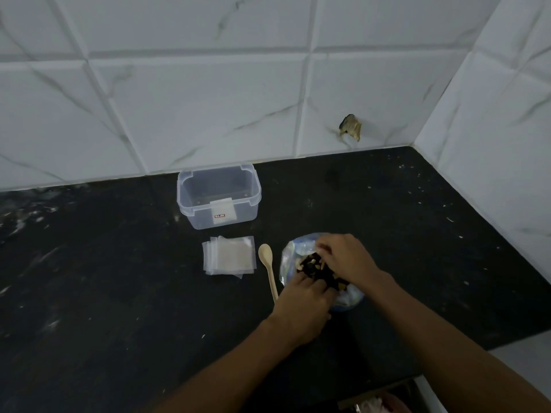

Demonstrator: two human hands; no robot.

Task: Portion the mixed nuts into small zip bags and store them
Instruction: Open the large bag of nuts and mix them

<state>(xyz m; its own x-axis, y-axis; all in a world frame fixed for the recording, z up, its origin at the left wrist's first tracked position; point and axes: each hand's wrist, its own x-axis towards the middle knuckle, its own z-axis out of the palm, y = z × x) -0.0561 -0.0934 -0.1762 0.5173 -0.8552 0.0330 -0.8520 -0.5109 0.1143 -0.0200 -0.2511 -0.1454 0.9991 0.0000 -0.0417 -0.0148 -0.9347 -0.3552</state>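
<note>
A large clear plastic bag of mixed nuts point(313, 265) lies on the black counter, its mouth spread so dark and pale nuts show. My left hand point(304, 299) grips the bag's near edge. My right hand point(343, 257) holds its far right edge, fingers curled into the plastic. A small stack of clear zip bags point(229, 259) lies flat to the left of the nuts. Between the stack and the nut bag lies a wooden spoon point(268, 268). Behind them stands a clear plastic storage box point(219, 198) with no lid on.
The black counter point(119, 278) runs back to a white tiled wall point(208, 99) and a side wall on the right. A chipped hole point(350, 126) marks the back wall. An open drawer edge point(381, 397) shows at the bottom right.
</note>
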